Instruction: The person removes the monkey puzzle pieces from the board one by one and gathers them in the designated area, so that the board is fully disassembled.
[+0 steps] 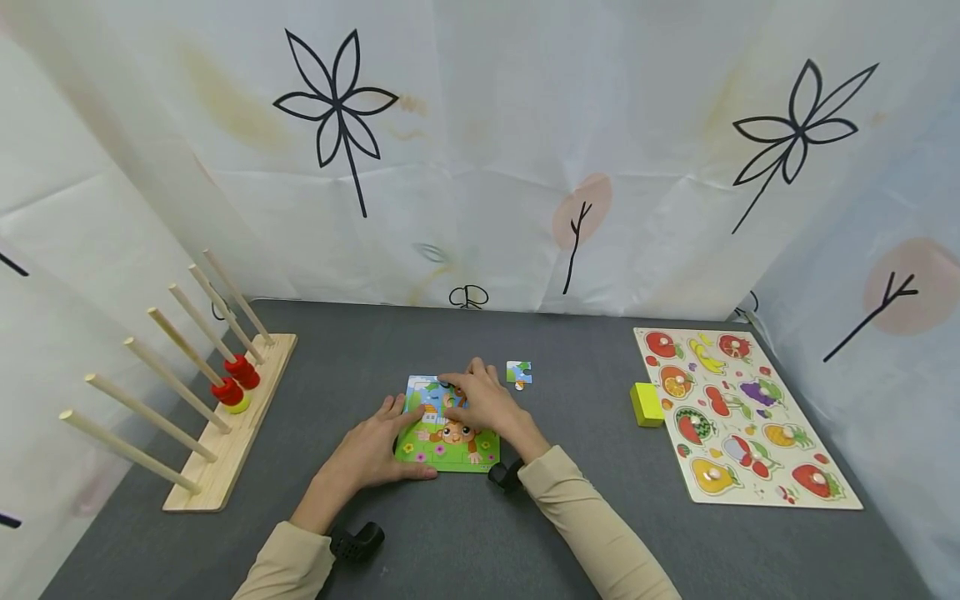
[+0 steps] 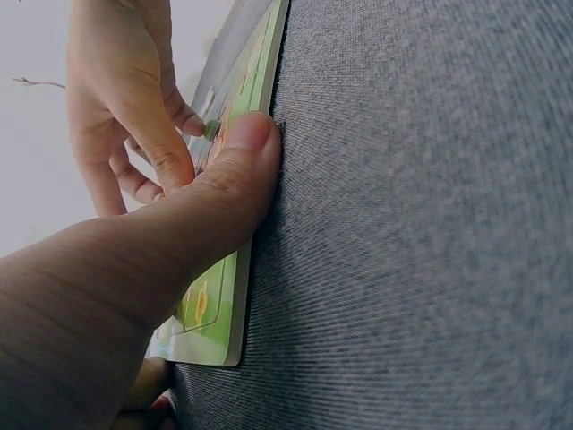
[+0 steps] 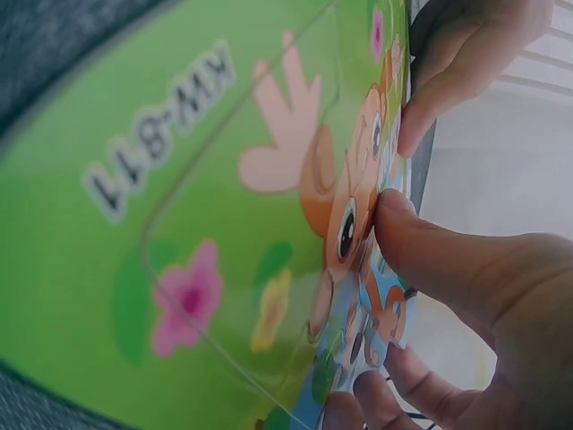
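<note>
Green puzzle (image 1: 442, 446) under right hand (image 1: 491, 407)

A peg rack (image 1: 243, 433) holds red rings (image 1: 228, 391), and a yellow block (image 1: 647, 406) lies beside a fruit board (image 1: 735, 423).

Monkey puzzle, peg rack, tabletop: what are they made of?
Monkey puzzle: thin, stiff board, maybe cardboard or wood; smooth printed face, pale flat edge in the left wrist view.
Peg rack: likely wood, seemingly unpainted; pale-tan pegs and base.
Tabletop: looks like matte grey fabric; ribbed weave up close.
</note>
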### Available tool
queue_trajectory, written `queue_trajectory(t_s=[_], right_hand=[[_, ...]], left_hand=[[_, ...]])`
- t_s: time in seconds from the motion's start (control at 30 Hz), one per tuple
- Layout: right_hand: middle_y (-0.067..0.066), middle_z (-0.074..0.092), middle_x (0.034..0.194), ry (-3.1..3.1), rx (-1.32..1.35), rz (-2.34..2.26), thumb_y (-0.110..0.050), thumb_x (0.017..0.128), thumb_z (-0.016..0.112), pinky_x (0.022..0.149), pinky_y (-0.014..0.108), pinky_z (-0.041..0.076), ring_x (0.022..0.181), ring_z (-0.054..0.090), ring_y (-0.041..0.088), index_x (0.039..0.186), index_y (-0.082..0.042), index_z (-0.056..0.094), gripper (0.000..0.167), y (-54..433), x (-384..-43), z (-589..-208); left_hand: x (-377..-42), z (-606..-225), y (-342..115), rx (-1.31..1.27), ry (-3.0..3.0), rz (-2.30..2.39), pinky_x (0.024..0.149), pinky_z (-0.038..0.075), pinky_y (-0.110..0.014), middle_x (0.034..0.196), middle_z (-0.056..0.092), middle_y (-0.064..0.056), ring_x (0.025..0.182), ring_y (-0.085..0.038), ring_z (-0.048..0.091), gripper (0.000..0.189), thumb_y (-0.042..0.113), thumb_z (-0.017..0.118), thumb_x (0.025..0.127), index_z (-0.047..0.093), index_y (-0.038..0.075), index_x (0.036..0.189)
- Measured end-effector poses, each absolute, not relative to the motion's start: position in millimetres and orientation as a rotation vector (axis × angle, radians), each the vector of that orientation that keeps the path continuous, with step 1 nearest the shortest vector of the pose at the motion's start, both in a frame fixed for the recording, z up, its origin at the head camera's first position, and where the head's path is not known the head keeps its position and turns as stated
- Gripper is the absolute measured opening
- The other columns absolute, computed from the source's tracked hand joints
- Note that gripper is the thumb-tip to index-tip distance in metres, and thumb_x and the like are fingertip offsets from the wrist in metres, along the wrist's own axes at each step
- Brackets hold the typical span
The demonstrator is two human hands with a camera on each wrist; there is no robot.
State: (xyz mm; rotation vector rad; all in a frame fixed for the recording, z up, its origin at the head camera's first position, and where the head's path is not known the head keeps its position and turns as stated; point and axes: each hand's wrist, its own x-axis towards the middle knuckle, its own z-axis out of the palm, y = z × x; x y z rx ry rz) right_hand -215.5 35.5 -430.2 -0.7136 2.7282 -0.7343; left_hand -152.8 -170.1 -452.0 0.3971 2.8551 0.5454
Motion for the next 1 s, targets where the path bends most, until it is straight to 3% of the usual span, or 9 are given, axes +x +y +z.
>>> queue_trajectory(t_s=[0.43, 1.0], right_hand=[[0.014, 0.046, 0.112, 2.707, -0.768, -0.756, -0.016, 0.098, 0.070, 0.069, 0.029, 0.032, 0.090, 0.034, 0.022, 0.147, -0.015, 0.057, 0.051, 36.9, -218.4, -431.6], [0.016, 0.052, 0.123, 2.773, -0.744, -0.744, -0.022, 0.098, 0.071, 0.073, 0.037, 0.044, 0.096, 0.043, 0.024, 0.142, -0.008, 0.059, 0.047, 38.2, -217.6, -434.6]], left_hand=[[-152.2, -451.5, -169.7, 0.395, 2.859, 0.540, 0.102, 0.045, -0.070, 0.163, 0.030, -0.030, 0.151, -0.049, 0.032, 0.102, 0.067, 0.083, 0.073, 0.049, 0.015, 0.154], [-152.6, -453.3, -170.9, 0.383, 2.861, 0.537, 0.102, 0.045, -0.071, 0.164, 0.030, -0.030, 0.151, -0.049, 0.032, 0.103, 0.067, 0.083, 0.073, 0.048, 0.015, 0.154]])
